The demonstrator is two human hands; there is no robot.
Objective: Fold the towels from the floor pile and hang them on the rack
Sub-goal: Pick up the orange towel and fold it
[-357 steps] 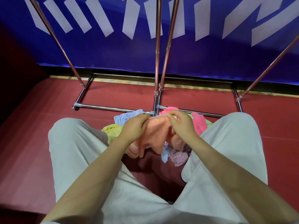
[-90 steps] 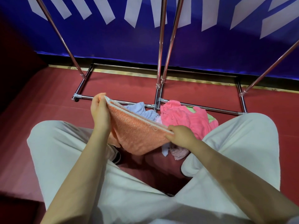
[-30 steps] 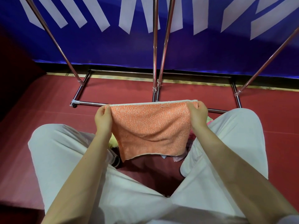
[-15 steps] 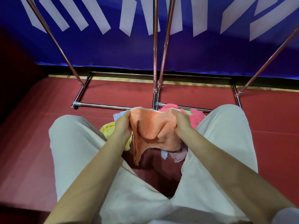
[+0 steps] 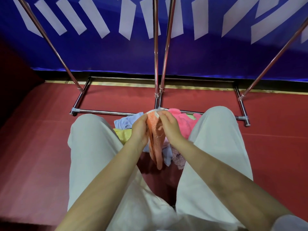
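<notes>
Orange towel [image 5: 155, 140] — spread wide a second ago, now halved, corners met above floor pile [image 5: 181, 121]; pinched by left hand [image 5: 140, 129] and right hand [image 5: 169, 126] — rack [image 5: 155, 52] next.

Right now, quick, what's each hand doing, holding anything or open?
Left hand: grips the orange towel near its top edge.
Right hand: pinches the same towel at the top.

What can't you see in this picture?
- Top of the rack: cut off by the head view's upper edge.
- Much of the towel pile: hidden behind both hands, the orange towel and the knees.
- The feet: hidden under the legs.
</notes>
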